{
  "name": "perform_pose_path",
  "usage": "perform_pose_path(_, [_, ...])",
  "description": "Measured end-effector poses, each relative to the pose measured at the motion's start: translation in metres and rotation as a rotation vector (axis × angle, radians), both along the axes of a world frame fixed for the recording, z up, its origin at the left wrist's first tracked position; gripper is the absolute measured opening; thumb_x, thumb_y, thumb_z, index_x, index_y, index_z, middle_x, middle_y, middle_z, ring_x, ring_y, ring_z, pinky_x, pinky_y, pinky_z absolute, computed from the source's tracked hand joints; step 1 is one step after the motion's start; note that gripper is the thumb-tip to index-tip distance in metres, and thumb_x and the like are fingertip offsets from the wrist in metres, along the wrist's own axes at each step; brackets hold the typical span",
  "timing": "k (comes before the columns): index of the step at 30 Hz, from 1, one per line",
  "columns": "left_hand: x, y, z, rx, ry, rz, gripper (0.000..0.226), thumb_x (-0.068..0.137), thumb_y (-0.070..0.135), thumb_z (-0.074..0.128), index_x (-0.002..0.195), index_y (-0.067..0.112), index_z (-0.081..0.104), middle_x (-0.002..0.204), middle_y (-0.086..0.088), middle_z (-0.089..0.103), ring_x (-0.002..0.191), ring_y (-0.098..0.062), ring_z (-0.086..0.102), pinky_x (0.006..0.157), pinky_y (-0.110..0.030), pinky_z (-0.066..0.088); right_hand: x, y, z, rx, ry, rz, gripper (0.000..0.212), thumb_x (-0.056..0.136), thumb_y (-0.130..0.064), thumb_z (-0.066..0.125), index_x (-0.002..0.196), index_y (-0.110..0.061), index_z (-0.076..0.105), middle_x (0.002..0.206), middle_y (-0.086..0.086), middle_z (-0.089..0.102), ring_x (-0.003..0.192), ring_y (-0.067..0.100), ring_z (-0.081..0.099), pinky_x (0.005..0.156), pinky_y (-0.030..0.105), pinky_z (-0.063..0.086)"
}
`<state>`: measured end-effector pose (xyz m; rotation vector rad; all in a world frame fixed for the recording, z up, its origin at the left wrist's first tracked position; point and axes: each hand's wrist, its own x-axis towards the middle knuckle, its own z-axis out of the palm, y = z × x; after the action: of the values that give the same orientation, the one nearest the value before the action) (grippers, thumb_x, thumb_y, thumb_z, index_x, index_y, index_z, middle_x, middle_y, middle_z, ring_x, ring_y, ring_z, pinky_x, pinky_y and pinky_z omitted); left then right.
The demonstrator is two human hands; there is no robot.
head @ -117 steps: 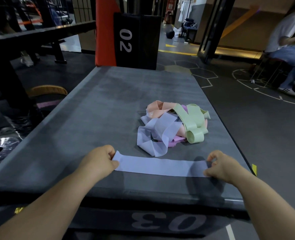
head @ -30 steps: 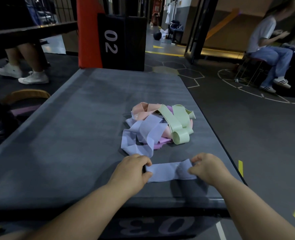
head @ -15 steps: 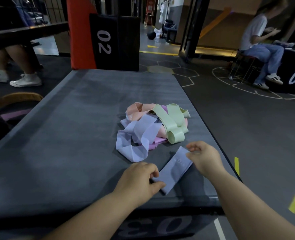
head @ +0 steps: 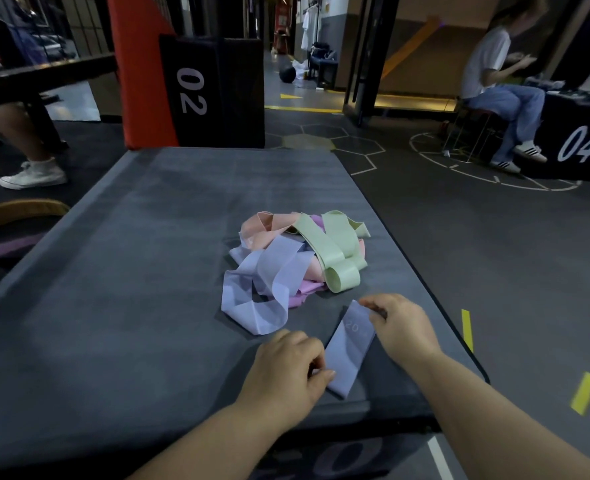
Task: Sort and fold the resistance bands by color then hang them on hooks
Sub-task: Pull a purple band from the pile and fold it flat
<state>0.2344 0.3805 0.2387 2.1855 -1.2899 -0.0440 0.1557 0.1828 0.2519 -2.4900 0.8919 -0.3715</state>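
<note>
Between the pinching left hand [head: 286, 368] and right hand [head: 400, 327], a folded lavender resistance band [head: 350, 351] is held flat. Folding seems done; setting it aside is called for.

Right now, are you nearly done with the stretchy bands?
Not nearly. One lavender band is folded short on the grey platform. The left hand and right hand pinch its ends. The pile of pink, green, purple and lavender bands lies tangled, unsorted; no hooks are in view.
</note>
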Motion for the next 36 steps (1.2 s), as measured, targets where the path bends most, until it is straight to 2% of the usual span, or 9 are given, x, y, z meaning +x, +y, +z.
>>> perform_pose_path(3, [0.000,-0.001,-0.002,0.034,-0.013,-0.034,0.019,0.090,0.044,0.056,0.101,0.030,0.060,0.097,0.020,0.050,0.096,-0.003,0.038,0.084,-0.017,0.028,-0.001,0.000,-0.001,-0.013,-0.016,0.021,0.035,0.095,-0.010,0.052,0.127,-0.022,0.061,0.124,-0.004,0.063,0.109,0.013,0.058,0.094,0.023,0.046])
perform_pose_path(6, [-0.001,0.000,-0.003,0.112,0.005,-0.056,0.032,0.095,0.043,0.048,0.126,0.036,0.053,0.124,0.025,0.050,0.124,0.000,0.034,0.098,-0.020,0.022,-0.002,0.001,-0.002,-0.042,-0.010,0.033,0.035,0.095,-0.010,0.051,0.127,-0.021,0.062,0.125,-0.002,0.062,0.110,0.016,0.058,0.093,0.022,0.044])
perform_pose_path(8, [-0.002,-0.001,-0.002,0.170,0.007,-0.076,0.038,0.098,0.042,0.041,0.135,0.039,0.046,0.140,0.028,0.041,0.139,0.002,0.019,0.108,-0.024,0.013,-0.002,-0.001,-0.003,-0.090,0.009,0.040,0.035,0.095,-0.011,0.052,0.126,-0.022,0.063,0.123,-0.001,0.063,0.109,0.018,0.058,0.088,0.021,0.042])
perform_pose_path(12, [-0.004,-0.001,0.002,0.257,-0.017,-0.102,0.040,0.102,0.037,0.033,0.142,0.040,0.037,0.155,0.025,0.019,0.145,-0.002,0.004,0.116,-0.029,0.004,-0.003,-0.001,-0.004,-0.164,0.048,0.042,0.035,0.095,-0.012,0.051,0.127,-0.023,0.063,0.123,-0.001,0.064,0.110,0.019,0.056,0.086,0.023,0.042])
perform_pose_path(17, [-0.005,-0.002,0.001,0.333,-0.050,-0.141,0.048,0.102,0.034,0.021,0.150,0.038,0.019,0.158,0.022,0.013,0.147,-0.007,-0.001,0.118,-0.034,-0.003,-0.004,0.001,-0.005,-0.204,0.009,0.141,0.041,0.095,-0.006,0.048,0.132,-0.021,0.059,0.137,-0.003,0.057,0.128,0.018,0.049,0.103,0.022,0.035])
perform_pose_path(21, [-0.005,-0.003,-0.001,0.359,-0.081,-0.160,0.084,0.072,0.048,-0.012,0.150,0.038,0.020,0.158,0.020,0.013,0.148,-0.010,0.002,0.117,-0.036,-0.003,-0.006,0.003,-0.008,-0.228,0.198,0.300,0.044,0.103,-0.026,0.039,0.146,-0.027,0.038,0.154,-0.013,0.031,0.146,0.010,0.020,0.117,0.029,0.019])
perform_pose_path(27, [-0.008,-0.003,-0.005,0.319,-0.049,-0.114,0.084,0.073,0.056,-0.011,0.149,0.039,0.020,0.158,0.022,0.012,0.147,-0.006,0.000,0.116,-0.032,-0.008,-0.011,0.005,-0.012,-0.229,0.368,0.324,0.052,0.104,-0.043,0.020,0.153,-0.032,0.009,0.160,-0.018,0.004,0.148,0.006,-0.005,0.120,0.033,-0.002])
perform_pose_path(32, [-0.010,-0.003,-0.008,0.378,-0.097,-0.148,0.082,0.072,0.050,-0.017,0.152,0.031,-0.007,0.159,0.018,-0.010,0.147,-0.009,-0.012,0.111,-0.032,-0.018,-0.012,0.006,-0.014,-0.245,0.393,0.328,0.065,0.094,-0.056,-0.001,0.154,-0.030,0.003,0.160,-0.017,-0.003,0.147,0.006,-0.010,0.119,0.032,-0.006])
perform_pose_path(36, [-0.008,-0.005,-0.010,0.420,-0.092,-0.163,0.087,0.068,0.051,-0.021,0.152,0.029,-0.011,0.158,0.017,-0.015,0.146,-0.009,-0.016,0.116,-0.037,-0.016,-0.012,0.007,-0.014,-0.236,0.405,0.317,0.054,0.103,-0.043,0.012,0.154,-0.029,0.002,0.160,-0.015,-0.005,0.147,0.007,-0.012,0.120,0.033,-0.007])
